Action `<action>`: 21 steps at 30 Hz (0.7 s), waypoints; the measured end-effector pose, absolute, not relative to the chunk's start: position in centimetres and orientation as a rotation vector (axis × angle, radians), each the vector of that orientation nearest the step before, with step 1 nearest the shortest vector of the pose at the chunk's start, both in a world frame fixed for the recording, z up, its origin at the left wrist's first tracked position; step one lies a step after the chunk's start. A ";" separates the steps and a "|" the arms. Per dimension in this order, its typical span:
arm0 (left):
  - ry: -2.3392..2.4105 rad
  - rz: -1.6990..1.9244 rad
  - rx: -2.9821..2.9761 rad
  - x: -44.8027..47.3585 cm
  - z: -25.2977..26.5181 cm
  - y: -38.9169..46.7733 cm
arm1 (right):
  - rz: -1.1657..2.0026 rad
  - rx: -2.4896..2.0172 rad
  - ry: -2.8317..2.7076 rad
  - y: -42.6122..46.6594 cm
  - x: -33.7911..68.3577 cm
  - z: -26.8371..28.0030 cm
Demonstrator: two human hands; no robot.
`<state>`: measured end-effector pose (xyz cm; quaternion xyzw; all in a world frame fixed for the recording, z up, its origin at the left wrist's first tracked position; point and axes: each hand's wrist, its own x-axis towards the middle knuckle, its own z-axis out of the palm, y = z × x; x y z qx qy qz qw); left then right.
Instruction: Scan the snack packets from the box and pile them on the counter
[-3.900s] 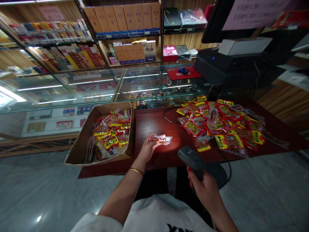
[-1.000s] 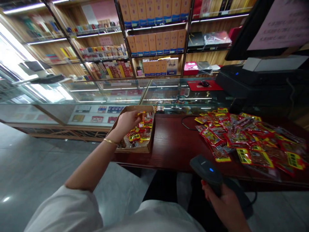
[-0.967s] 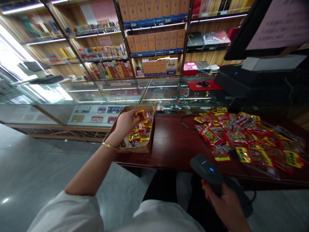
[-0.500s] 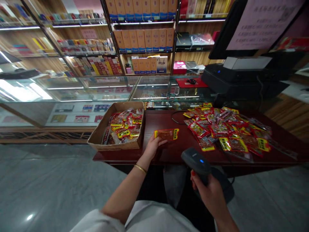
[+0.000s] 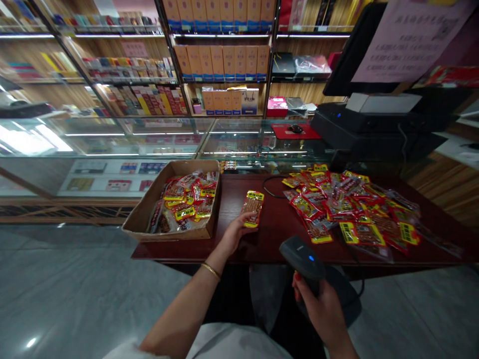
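My left hand (image 5: 236,233) grips a snack packet (image 5: 254,202), red with yellow bands at both ends, by its lower edge, over the dark red table (image 5: 234,187). The packet stands roughly lengthwise away from me. In my right hand (image 5: 322,304) is a dark barcode scanner (image 5: 302,258) with a small blue light lit, its head tilted toward the left. To the left, a cardboard box (image 5: 170,233) holds several similar packets. A large loose heap of packets (image 5: 346,202) covers the right part of the table.
A monitor (image 5: 348,55) with a pink paper sheet stands at the back right over a black cash drawer (image 5: 366,134). Behind the table runs a glass display counter (image 5: 168,132). A cable (image 5: 267,191) loops near the heap. A mouse (image 5: 295,128) lies on a red mat.
My left hand has turned the snack packet from lying crosswise to pointing away from me. The scanner stays in my right hand, barely moved. The view has shifted slightly.
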<state>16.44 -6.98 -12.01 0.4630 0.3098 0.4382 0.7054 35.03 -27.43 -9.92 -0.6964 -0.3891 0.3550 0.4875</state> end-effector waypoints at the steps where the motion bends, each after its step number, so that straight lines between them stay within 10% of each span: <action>1: 0.721 0.984 1.039 16.4 -12.0 -7.0 | 0.866 -1.692 -0.937 -27.4 35.2 -9.9; 21: 0.848 0.933 1.145 17.7 -12.5 -7.6 | 0.731 -1.794 -1.178 -27.9 33.9 -10.4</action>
